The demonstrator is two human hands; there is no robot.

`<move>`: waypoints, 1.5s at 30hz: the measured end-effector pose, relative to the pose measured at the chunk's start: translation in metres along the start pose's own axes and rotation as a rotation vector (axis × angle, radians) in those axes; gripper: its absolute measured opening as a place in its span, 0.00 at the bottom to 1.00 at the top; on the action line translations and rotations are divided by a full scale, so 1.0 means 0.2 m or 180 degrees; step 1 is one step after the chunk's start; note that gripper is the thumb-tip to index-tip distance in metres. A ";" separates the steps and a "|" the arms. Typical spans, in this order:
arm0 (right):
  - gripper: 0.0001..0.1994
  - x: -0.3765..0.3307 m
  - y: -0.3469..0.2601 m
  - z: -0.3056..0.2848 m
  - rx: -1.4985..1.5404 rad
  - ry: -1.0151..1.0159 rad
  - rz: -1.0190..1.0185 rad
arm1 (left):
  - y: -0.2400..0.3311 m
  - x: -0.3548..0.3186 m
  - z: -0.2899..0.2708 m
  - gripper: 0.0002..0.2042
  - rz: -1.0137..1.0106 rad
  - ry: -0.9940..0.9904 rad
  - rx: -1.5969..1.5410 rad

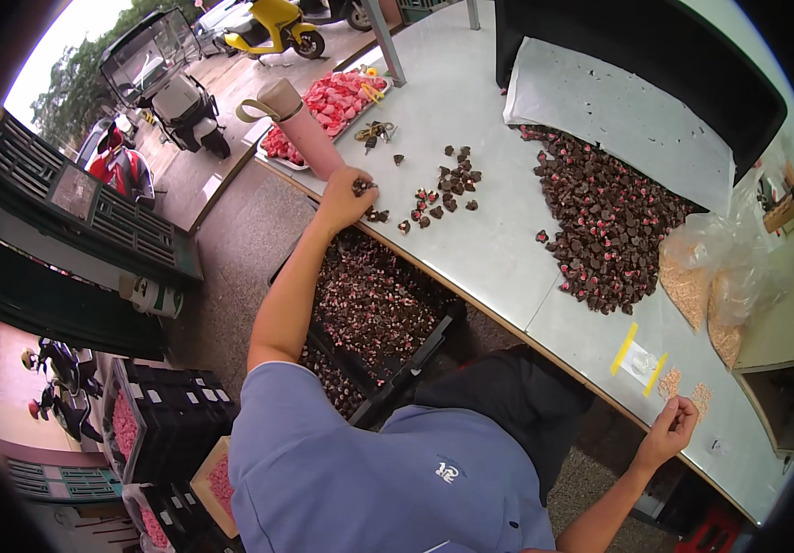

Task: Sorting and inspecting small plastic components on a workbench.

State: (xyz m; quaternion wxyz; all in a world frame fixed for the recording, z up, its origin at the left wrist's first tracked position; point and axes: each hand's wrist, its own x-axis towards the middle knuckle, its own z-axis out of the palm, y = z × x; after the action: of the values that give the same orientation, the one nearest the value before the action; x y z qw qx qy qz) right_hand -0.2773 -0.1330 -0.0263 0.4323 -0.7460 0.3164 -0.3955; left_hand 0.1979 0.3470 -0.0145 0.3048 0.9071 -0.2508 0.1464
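Observation:
My left hand [346, 196] is at the table's left edge, beside a pink bottle [309, 136] with a beige cap and strap loop. Its fingers curl closed around one or more small dark brown pieces [359, 187]. Similar loose pieces [457, 177], some with pink centres, lie scattered to its right. On the right, my right hand [672, 431] pinches thumb and fingertips together low over the table, next to two small heaps of beige bits [669, 382]. Whatever is between those fingertips is too small to make out. A clear patch [641, 361] is held down by yellow tape strips nearby.
A large pile of dark pieces [600, 221] spreads below a black bin [637, 64] with white lining. Plastic bags of beige bits [687, 272] stand right. A pink-filled tray [337, 100] and keys [375, 135] lie left. A black crate [374, 309] sits below the edge.

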 end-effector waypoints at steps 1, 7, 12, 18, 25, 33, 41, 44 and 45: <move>0.05 0.00 0.01 0.00 0.0001 0.0002 0.0033 | 0.06 -0.04 -0.03 0.14 -0.0163 -0.0144 0.0100; 0.05 0.01 -0.02 0.02 -0.0001 -0.0001 0.0064 | 0.19 -0.10 -0.16 0.15 -0.0339 -0.0204 0.0284; 0.04 0.01 -0.06 0.06 -0.0039 0.0121 -0.0322 | 0.41 0.25 0.12 0.20 0.0329 -0.0393 -0.0081; 0.03 -0.04 -0.11 0.01 -0.0113 0.0173 -0.0342 | 0.56 0.61 0.49 0.27 -0.0061 -0.1271 0.0328; 0.03 -0.06 -0.07 -0.05 -0.0190 0.0156 -0.0076 | 0.78 0.37 0.45 0.21 0.0569 -0.1536 0.0622; 0.04 -0.01 -0.07 0.06 -0.0089 0.0083 -0.0428 | 0.63 0.06 0.36 0.09 0.0655 -0.0760 0.0545; 0.04 -0.01 -0.02 0.05 -0.0060 -0.0005 -0.0272 | 0.55 -0.14 0.01 0.10 0.0328 -0.0667 0.0564; 0.04 0.00 -0.05 0.07 -0.0076 -0.0017 -0.0411 | 0.46 0.05 0.01 0.13 0.0281 -0.0382 0.0372; 0.04 0.01 -0.07 0.09 -0.0053 -0.0001 -0.0511 | 0.41 0.12 0.05 0.14 0.0333 -0.0239 0.0392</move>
State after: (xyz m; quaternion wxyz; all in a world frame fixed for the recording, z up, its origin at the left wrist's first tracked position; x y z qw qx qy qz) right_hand -0.2594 -0.1222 -0.0187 0.3930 -0.7726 0.2588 -0.4261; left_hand 0.1748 0.2751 0.0277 0.2309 0.9146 -0.2996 0.1432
